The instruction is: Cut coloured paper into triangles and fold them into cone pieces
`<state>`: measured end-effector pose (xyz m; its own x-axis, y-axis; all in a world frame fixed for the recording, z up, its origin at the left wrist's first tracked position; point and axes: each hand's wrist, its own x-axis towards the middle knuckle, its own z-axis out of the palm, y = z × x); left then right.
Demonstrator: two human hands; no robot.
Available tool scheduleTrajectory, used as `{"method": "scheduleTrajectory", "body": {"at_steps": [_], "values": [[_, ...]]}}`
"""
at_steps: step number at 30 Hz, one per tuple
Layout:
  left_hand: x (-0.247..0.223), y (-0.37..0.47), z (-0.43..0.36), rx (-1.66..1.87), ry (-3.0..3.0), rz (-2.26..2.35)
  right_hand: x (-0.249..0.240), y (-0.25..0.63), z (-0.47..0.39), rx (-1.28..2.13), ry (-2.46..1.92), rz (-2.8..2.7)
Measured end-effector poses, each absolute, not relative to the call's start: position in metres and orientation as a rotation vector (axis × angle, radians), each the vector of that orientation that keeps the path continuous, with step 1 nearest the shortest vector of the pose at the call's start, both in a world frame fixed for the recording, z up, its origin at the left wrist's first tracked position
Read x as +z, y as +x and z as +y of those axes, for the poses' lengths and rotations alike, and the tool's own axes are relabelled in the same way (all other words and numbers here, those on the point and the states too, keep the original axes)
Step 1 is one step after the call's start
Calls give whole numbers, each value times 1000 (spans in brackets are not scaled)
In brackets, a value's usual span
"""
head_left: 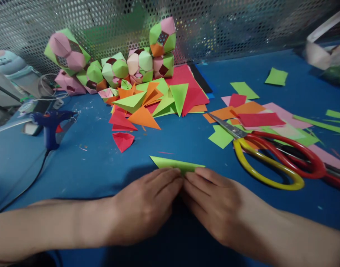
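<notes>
A light green piece of paper (pixel 175 162), folded to a long narrow shape, lies in front of me at the near middle of the blue table. My left hand (pixel 149 205) has its fingers pressed together on the paper's near side. From the right, my right hand (pixel 211 202) holds the same paper, its fingertips meeting those of the left. Both hands cover the paper's lower part, and the thumbs are hidden. Just beyond lies a small folded red paper piece (pixel 123 141).
Scissors (pixel 267 152) with red and yellow handles lie at right beside coloured paper scraps (pixel 263 120). Folded triangles (pixel 143 118) are heaped ahead. Several paper balls (pixel 115 70) line the perforated metal screen (pixel 108 22). A blue glue gun (pixel 51 128) with its cord stands at left.
</notes>
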<state>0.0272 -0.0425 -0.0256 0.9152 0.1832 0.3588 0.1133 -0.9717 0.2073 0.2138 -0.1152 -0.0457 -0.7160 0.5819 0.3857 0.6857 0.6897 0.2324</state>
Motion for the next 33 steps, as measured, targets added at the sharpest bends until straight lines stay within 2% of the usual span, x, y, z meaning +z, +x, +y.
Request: {"method": "scheduleTrajectory", "body": {"at_steps": [7, 16, 21, 24, 28, 33], "values": [[-45, 26, -48, 400, 3054, 256, -43, 212, -117, -549, -994, -2648], [-42, 19, -27, 145, 3215, 370, -45, 211, -117, -539, -1002, -2641], [-42, 16, -12, 96, 3309, 620, -44, 211, -115, -579, -1011, -2640], [-36, 17, -19, 201, 3279, 651, -43, 210, -116, -583, -1019, -2649], [-30, 20, -46, 385, 3142, 324, -45, 211, -117, -548, -1032, -2615], [-36, 22, -60, 514, 3116, 246, -53, 213, -108, -392, -1072, -2429]]}}
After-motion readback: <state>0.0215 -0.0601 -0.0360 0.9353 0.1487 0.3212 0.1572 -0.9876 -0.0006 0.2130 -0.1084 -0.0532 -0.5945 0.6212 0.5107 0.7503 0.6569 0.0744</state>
